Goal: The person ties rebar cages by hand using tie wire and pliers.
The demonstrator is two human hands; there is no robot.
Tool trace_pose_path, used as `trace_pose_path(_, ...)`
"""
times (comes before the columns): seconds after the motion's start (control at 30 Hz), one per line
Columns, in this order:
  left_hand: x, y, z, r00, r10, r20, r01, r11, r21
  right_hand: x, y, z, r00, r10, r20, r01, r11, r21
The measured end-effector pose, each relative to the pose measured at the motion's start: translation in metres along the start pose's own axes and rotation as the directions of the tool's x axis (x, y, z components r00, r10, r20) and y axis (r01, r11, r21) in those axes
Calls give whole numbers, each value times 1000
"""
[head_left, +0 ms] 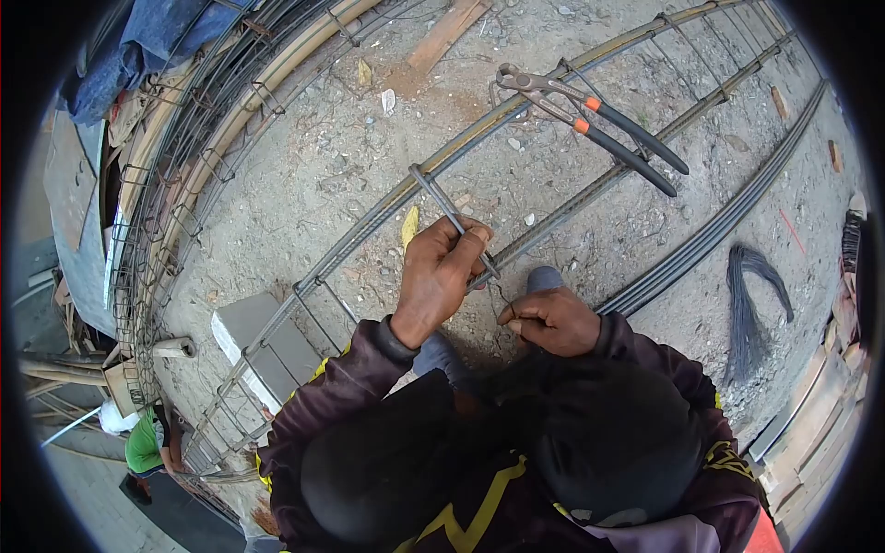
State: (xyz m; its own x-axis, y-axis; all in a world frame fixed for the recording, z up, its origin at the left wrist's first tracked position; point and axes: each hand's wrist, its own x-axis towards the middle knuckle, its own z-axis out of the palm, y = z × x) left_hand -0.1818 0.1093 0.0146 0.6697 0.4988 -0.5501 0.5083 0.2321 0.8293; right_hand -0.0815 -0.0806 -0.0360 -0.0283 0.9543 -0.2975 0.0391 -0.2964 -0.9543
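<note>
Pinching the stirrup (441, 202), our left hand (435, 272) is holding it across the long bars (562, 217), while our right hand (555, 321), just right of this grip, seems to be pinching a thin wire (501, 297), probably for tying, the next move calling for careful looping.

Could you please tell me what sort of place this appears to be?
Probably an outdoor construction site or rebar work yard: a long steel rebar cage stretches over bare, stony ground, pincers rest across it, and a bundle of thin wire lies off to the right.
</note>
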Motion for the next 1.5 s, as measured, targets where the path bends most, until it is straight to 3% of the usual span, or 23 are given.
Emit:
trace_pose_path(0.27, 1, -3, -2, 1000, 9, 5, -9, 1000, -27, 2, 0, 2, 1000, 30, -2, -30, 1000, -8)
trace_pose_path(0.37, 0, -8, -10, 1000, 14, 21, -16, 991, 133, 2, 2, 2, 999, 47, -12, -47, 999, 28)
trace_pose_path(0.5, -5, -11, -17, 999, -18, 47, 10, 989, 145, 10, -6, 0, 996, 85, -31, -82, 993, 80)
trace_pose_path(0.67, -12, -12, -19, 1000, -3, 23, 1, 996, 88, 20, -9, -3, 990, -23, -142, 11, 996, -87)
trace_pose_path(0.77, -17, -7, -26, 995, -4, 96, -21, 965, 260, 22, -10, -5, 974, -112, -199, 65, 972, -227)
trace_pose_path(0.9, -26, -4, -16, 983, 116, 143, -143, 970, 195, 22, -10, -4, 933, -219, -287, 80, 901, -425)
trace_pose_path(1.07, -27, -10, -10, 986, 159, 56, -168, 931, 324, 25, -1, 3, 917, -241, -317, 74, 885, -460)
trace_pose_path(1.27, -31, -8, 1, 984, 177, -11, -167, 946, 278, 24, 3, 6, 899, -266, -348, 80, 881, -467)
trace_pose_path(1.5, -33, -18, 9, 935, 352, -32, -339, 920, 198, 15, -6, 8, 882, -268, -387, 65, 883, -464)
